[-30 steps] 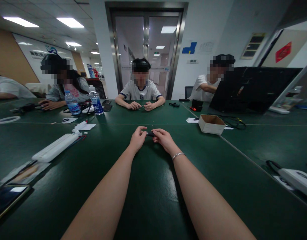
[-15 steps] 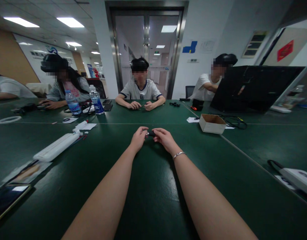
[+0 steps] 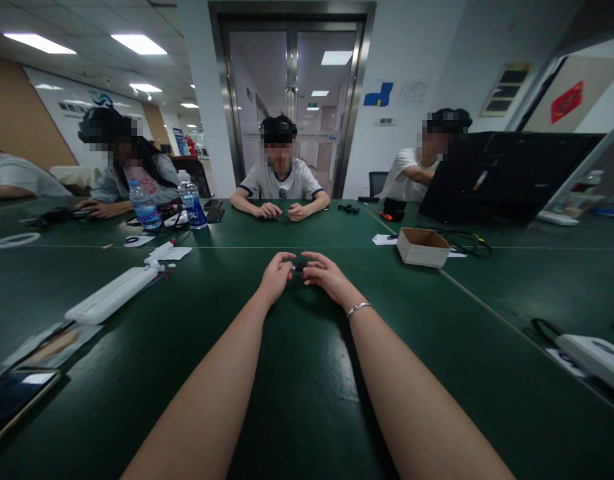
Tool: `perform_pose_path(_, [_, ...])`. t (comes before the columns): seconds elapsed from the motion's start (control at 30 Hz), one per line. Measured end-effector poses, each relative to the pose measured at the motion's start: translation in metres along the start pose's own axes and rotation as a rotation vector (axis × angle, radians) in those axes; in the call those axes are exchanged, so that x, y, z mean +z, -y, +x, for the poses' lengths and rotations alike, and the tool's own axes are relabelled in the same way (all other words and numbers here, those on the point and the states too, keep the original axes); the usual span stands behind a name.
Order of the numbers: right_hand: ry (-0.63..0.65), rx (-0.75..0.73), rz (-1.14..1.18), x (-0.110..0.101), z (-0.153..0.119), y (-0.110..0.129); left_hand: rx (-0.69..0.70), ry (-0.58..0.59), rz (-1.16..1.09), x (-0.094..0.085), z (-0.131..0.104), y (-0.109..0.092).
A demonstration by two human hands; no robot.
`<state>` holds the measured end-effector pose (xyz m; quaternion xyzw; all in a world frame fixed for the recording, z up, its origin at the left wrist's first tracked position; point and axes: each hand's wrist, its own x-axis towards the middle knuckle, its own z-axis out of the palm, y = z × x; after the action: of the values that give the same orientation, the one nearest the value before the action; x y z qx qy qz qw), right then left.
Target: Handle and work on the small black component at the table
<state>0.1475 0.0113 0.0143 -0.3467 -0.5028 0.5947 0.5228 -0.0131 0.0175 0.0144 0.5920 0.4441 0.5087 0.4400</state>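
A small black object (image 3: 299, 266) with a shiny metal tip at its left end lies between my two hands, just above the green table (image 3: 307, 373). The fingertips of my left hand (image 3: 277, 277) are closed on the metal end. From the other side, my right hand (image 3: 329, 277), with a silver bracelet at the wrist, has its thumb and fingers round the black end, the index finger raised off it. Both forearms reach forward from the bottom of the view.
At the left lie a long white object (image 3: 111, 295), a plastic bag (image 3: 57, 345) and a phone (image 3: 19, 403). Two bottles (image 3: 192, 203) stand farther back. An open box (image 3: 423, 248) is at the right, near cables and a black monitor (image 3: 511, 177). Several people sit round the table.
My right index finger has lifted away from the black object, and its other fingers have shifted along it. My left hand has barely moved.
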Motion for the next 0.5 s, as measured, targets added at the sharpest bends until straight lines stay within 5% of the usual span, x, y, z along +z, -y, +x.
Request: perform_pose_path(0.5, [0.023,-0.014,-0.102,0.0028,-0.0005,0.0035,0.000,-0.065,-0.042,-0.0007,0.0032,0.0038])
